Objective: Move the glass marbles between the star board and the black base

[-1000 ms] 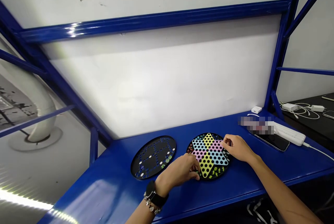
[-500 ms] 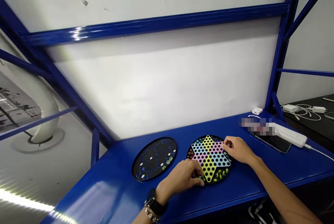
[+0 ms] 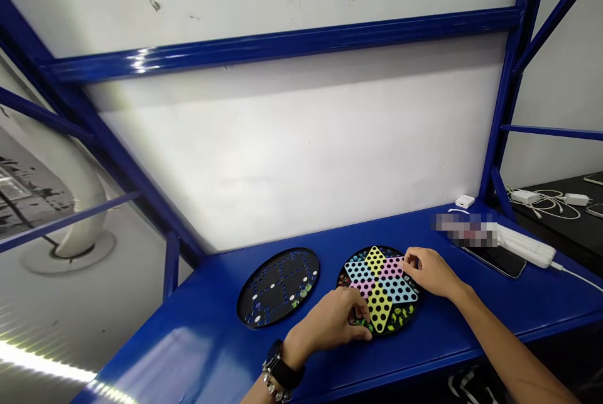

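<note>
My left hand (image 3: 330, 322) curls over green glass marbles (image 3: 362, 323) at the near edge of the round black star-patterned Chinese checkers board (image 3: 380, 288), my right hand (image 3: 431, 273) sits at its right side, and I cannot tell whether either hand is grasping anything.

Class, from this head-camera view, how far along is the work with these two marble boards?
Looks done: marbles already sit in the dark sections of the star board. In hand: the left hand is at the green marbles by the lower edge, and the right hand rests at the star's right side. Left: a few white and green marbles lie on the black round board, most of whose holes look empty.
</note>
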A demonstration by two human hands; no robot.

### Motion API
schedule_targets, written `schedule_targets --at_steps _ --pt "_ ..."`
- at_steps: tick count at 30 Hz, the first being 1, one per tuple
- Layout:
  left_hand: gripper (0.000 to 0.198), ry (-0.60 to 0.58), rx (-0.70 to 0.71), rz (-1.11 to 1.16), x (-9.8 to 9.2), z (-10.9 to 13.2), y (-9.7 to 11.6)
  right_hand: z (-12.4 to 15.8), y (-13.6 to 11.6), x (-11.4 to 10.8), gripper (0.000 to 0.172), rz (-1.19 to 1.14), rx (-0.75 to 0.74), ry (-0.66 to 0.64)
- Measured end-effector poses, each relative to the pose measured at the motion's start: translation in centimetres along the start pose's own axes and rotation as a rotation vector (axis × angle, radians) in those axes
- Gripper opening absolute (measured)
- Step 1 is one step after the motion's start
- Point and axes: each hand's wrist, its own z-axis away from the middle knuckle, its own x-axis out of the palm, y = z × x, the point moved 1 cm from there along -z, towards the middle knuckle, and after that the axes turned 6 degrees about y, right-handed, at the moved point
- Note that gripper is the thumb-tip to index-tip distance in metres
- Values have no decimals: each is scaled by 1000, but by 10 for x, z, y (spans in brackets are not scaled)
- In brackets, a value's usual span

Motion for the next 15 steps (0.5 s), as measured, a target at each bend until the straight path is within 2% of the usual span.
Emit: schedule_targets --at_steps 8,15 --pt "22 -26 -60 22 4 -4 -1 0 4 4 29 -1 0 1" --pt "20 22 -102 -27 11 0 0 0 4 4 29 14 -7 8"
